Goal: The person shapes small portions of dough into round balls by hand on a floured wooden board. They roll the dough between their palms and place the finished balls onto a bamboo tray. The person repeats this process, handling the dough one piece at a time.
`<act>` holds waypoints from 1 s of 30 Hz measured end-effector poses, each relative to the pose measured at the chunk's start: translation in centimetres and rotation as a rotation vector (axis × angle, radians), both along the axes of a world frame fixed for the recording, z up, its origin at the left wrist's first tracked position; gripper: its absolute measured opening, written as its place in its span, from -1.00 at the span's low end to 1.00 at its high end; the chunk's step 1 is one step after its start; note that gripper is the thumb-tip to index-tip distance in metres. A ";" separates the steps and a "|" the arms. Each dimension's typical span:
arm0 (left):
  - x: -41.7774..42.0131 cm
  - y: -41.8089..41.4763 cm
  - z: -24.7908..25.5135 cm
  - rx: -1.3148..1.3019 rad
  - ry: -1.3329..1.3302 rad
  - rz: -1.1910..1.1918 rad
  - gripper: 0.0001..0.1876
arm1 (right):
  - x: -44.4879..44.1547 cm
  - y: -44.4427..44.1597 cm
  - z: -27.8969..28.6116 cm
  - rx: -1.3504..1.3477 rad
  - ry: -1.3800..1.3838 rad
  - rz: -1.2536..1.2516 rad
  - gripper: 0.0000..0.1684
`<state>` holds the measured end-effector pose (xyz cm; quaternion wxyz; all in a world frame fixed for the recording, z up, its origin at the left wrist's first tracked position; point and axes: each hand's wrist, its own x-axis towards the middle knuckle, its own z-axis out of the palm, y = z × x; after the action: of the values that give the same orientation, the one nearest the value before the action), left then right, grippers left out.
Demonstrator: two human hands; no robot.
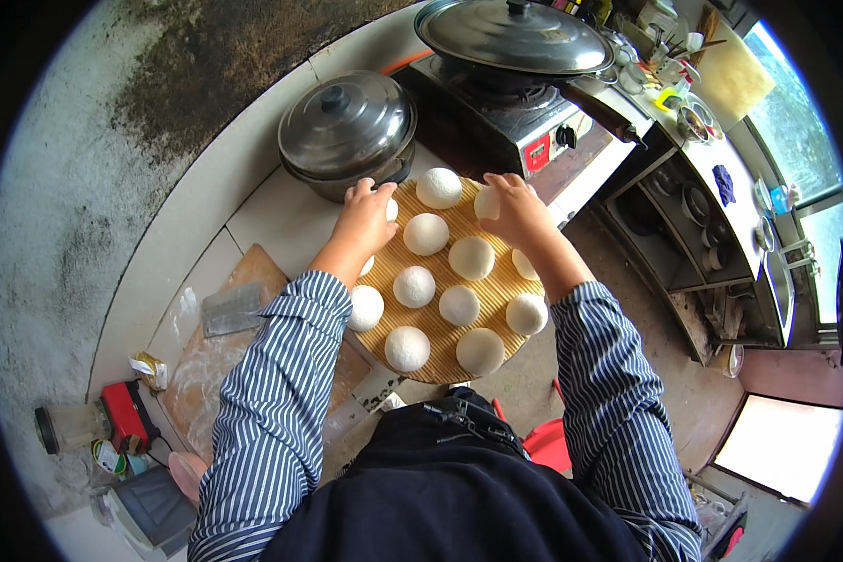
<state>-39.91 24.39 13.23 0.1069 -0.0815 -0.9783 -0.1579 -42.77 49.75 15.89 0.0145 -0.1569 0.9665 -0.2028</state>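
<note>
A round woven tray [435, 337], ribbed and yellowish, carries several floured white dough balls [471, 258]. My left hand [365, 221] is at its far left rim, fingers and thumb curled around a dough ball [392, 210] that is mostly hidden. At the far right, my right hand [516, 211] cups another dough ball [487, 202] between thumb and fingers. Both palms face down, and the hands cover parts of the rim. Another ball [525, 265] shows partly beside my right wrist. What supports the tray from below is hidden.
A lidded metal pot [349, 126] stands just beyond my left hand. Behind it, a gas stove [527, 119] bears a lidded wok [513, 38], its handle jutting right. To the left lie a floured wooden board [197, 379], a dough scraper [232, 309] and a red blender [128, 418].
</note>
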 end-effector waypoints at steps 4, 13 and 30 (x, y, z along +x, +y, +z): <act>3.2 1.4 4.1 0.159 -0.045 -0.131 -0.57 | 3.3 0.0 2.9 -0.090 0.155 0.147 -0.27; 10.6 4.9 3.1 0.026 -0.261 -0.241 -0.53 | 13.0 -2.1 2.1 0.061 0.024 0.302 -0.71; 10.0 4.8 0.6 0.000 -0.226 -0.207 -0.56 | 15.8 -5.4 -0.3 0.261 0.004 0.168 -0.60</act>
<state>-29.86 29.18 13.84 -0.0206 -0.1638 -0.9704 -0.1763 -26.98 44.30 15.56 0.0498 -0.2341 0.9682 -0.0732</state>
